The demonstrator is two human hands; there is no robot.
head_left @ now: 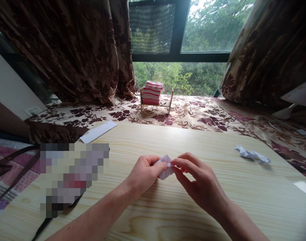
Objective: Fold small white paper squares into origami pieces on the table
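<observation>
A small folded piece of white paper (pixel 165 172) is held between both hands, just above the middle of the wooden table (pixel 218 207). My left hand (pixel 145 170) pinches it from the left, thumb on top and fingers behind. From the right, my right hand (pixel 195 170) grips a narrow part of the paper between thumb and index finger, the other fingers bent. The folds near the fingertips are too small to make out. On the table's right side lie folded white paper pieces (pixel 251 154).
At the table's far left edge lies a flat white paper strip (pixel 99 131). A pixelated item (pixel 75 177) with a black strap is at left. Beyond the table, a small wooden rack (pixel 171 100) holds folded red-and-white cloths (pixel 152 93). A lamp (pixel 288 107) stands at right.
</observation>
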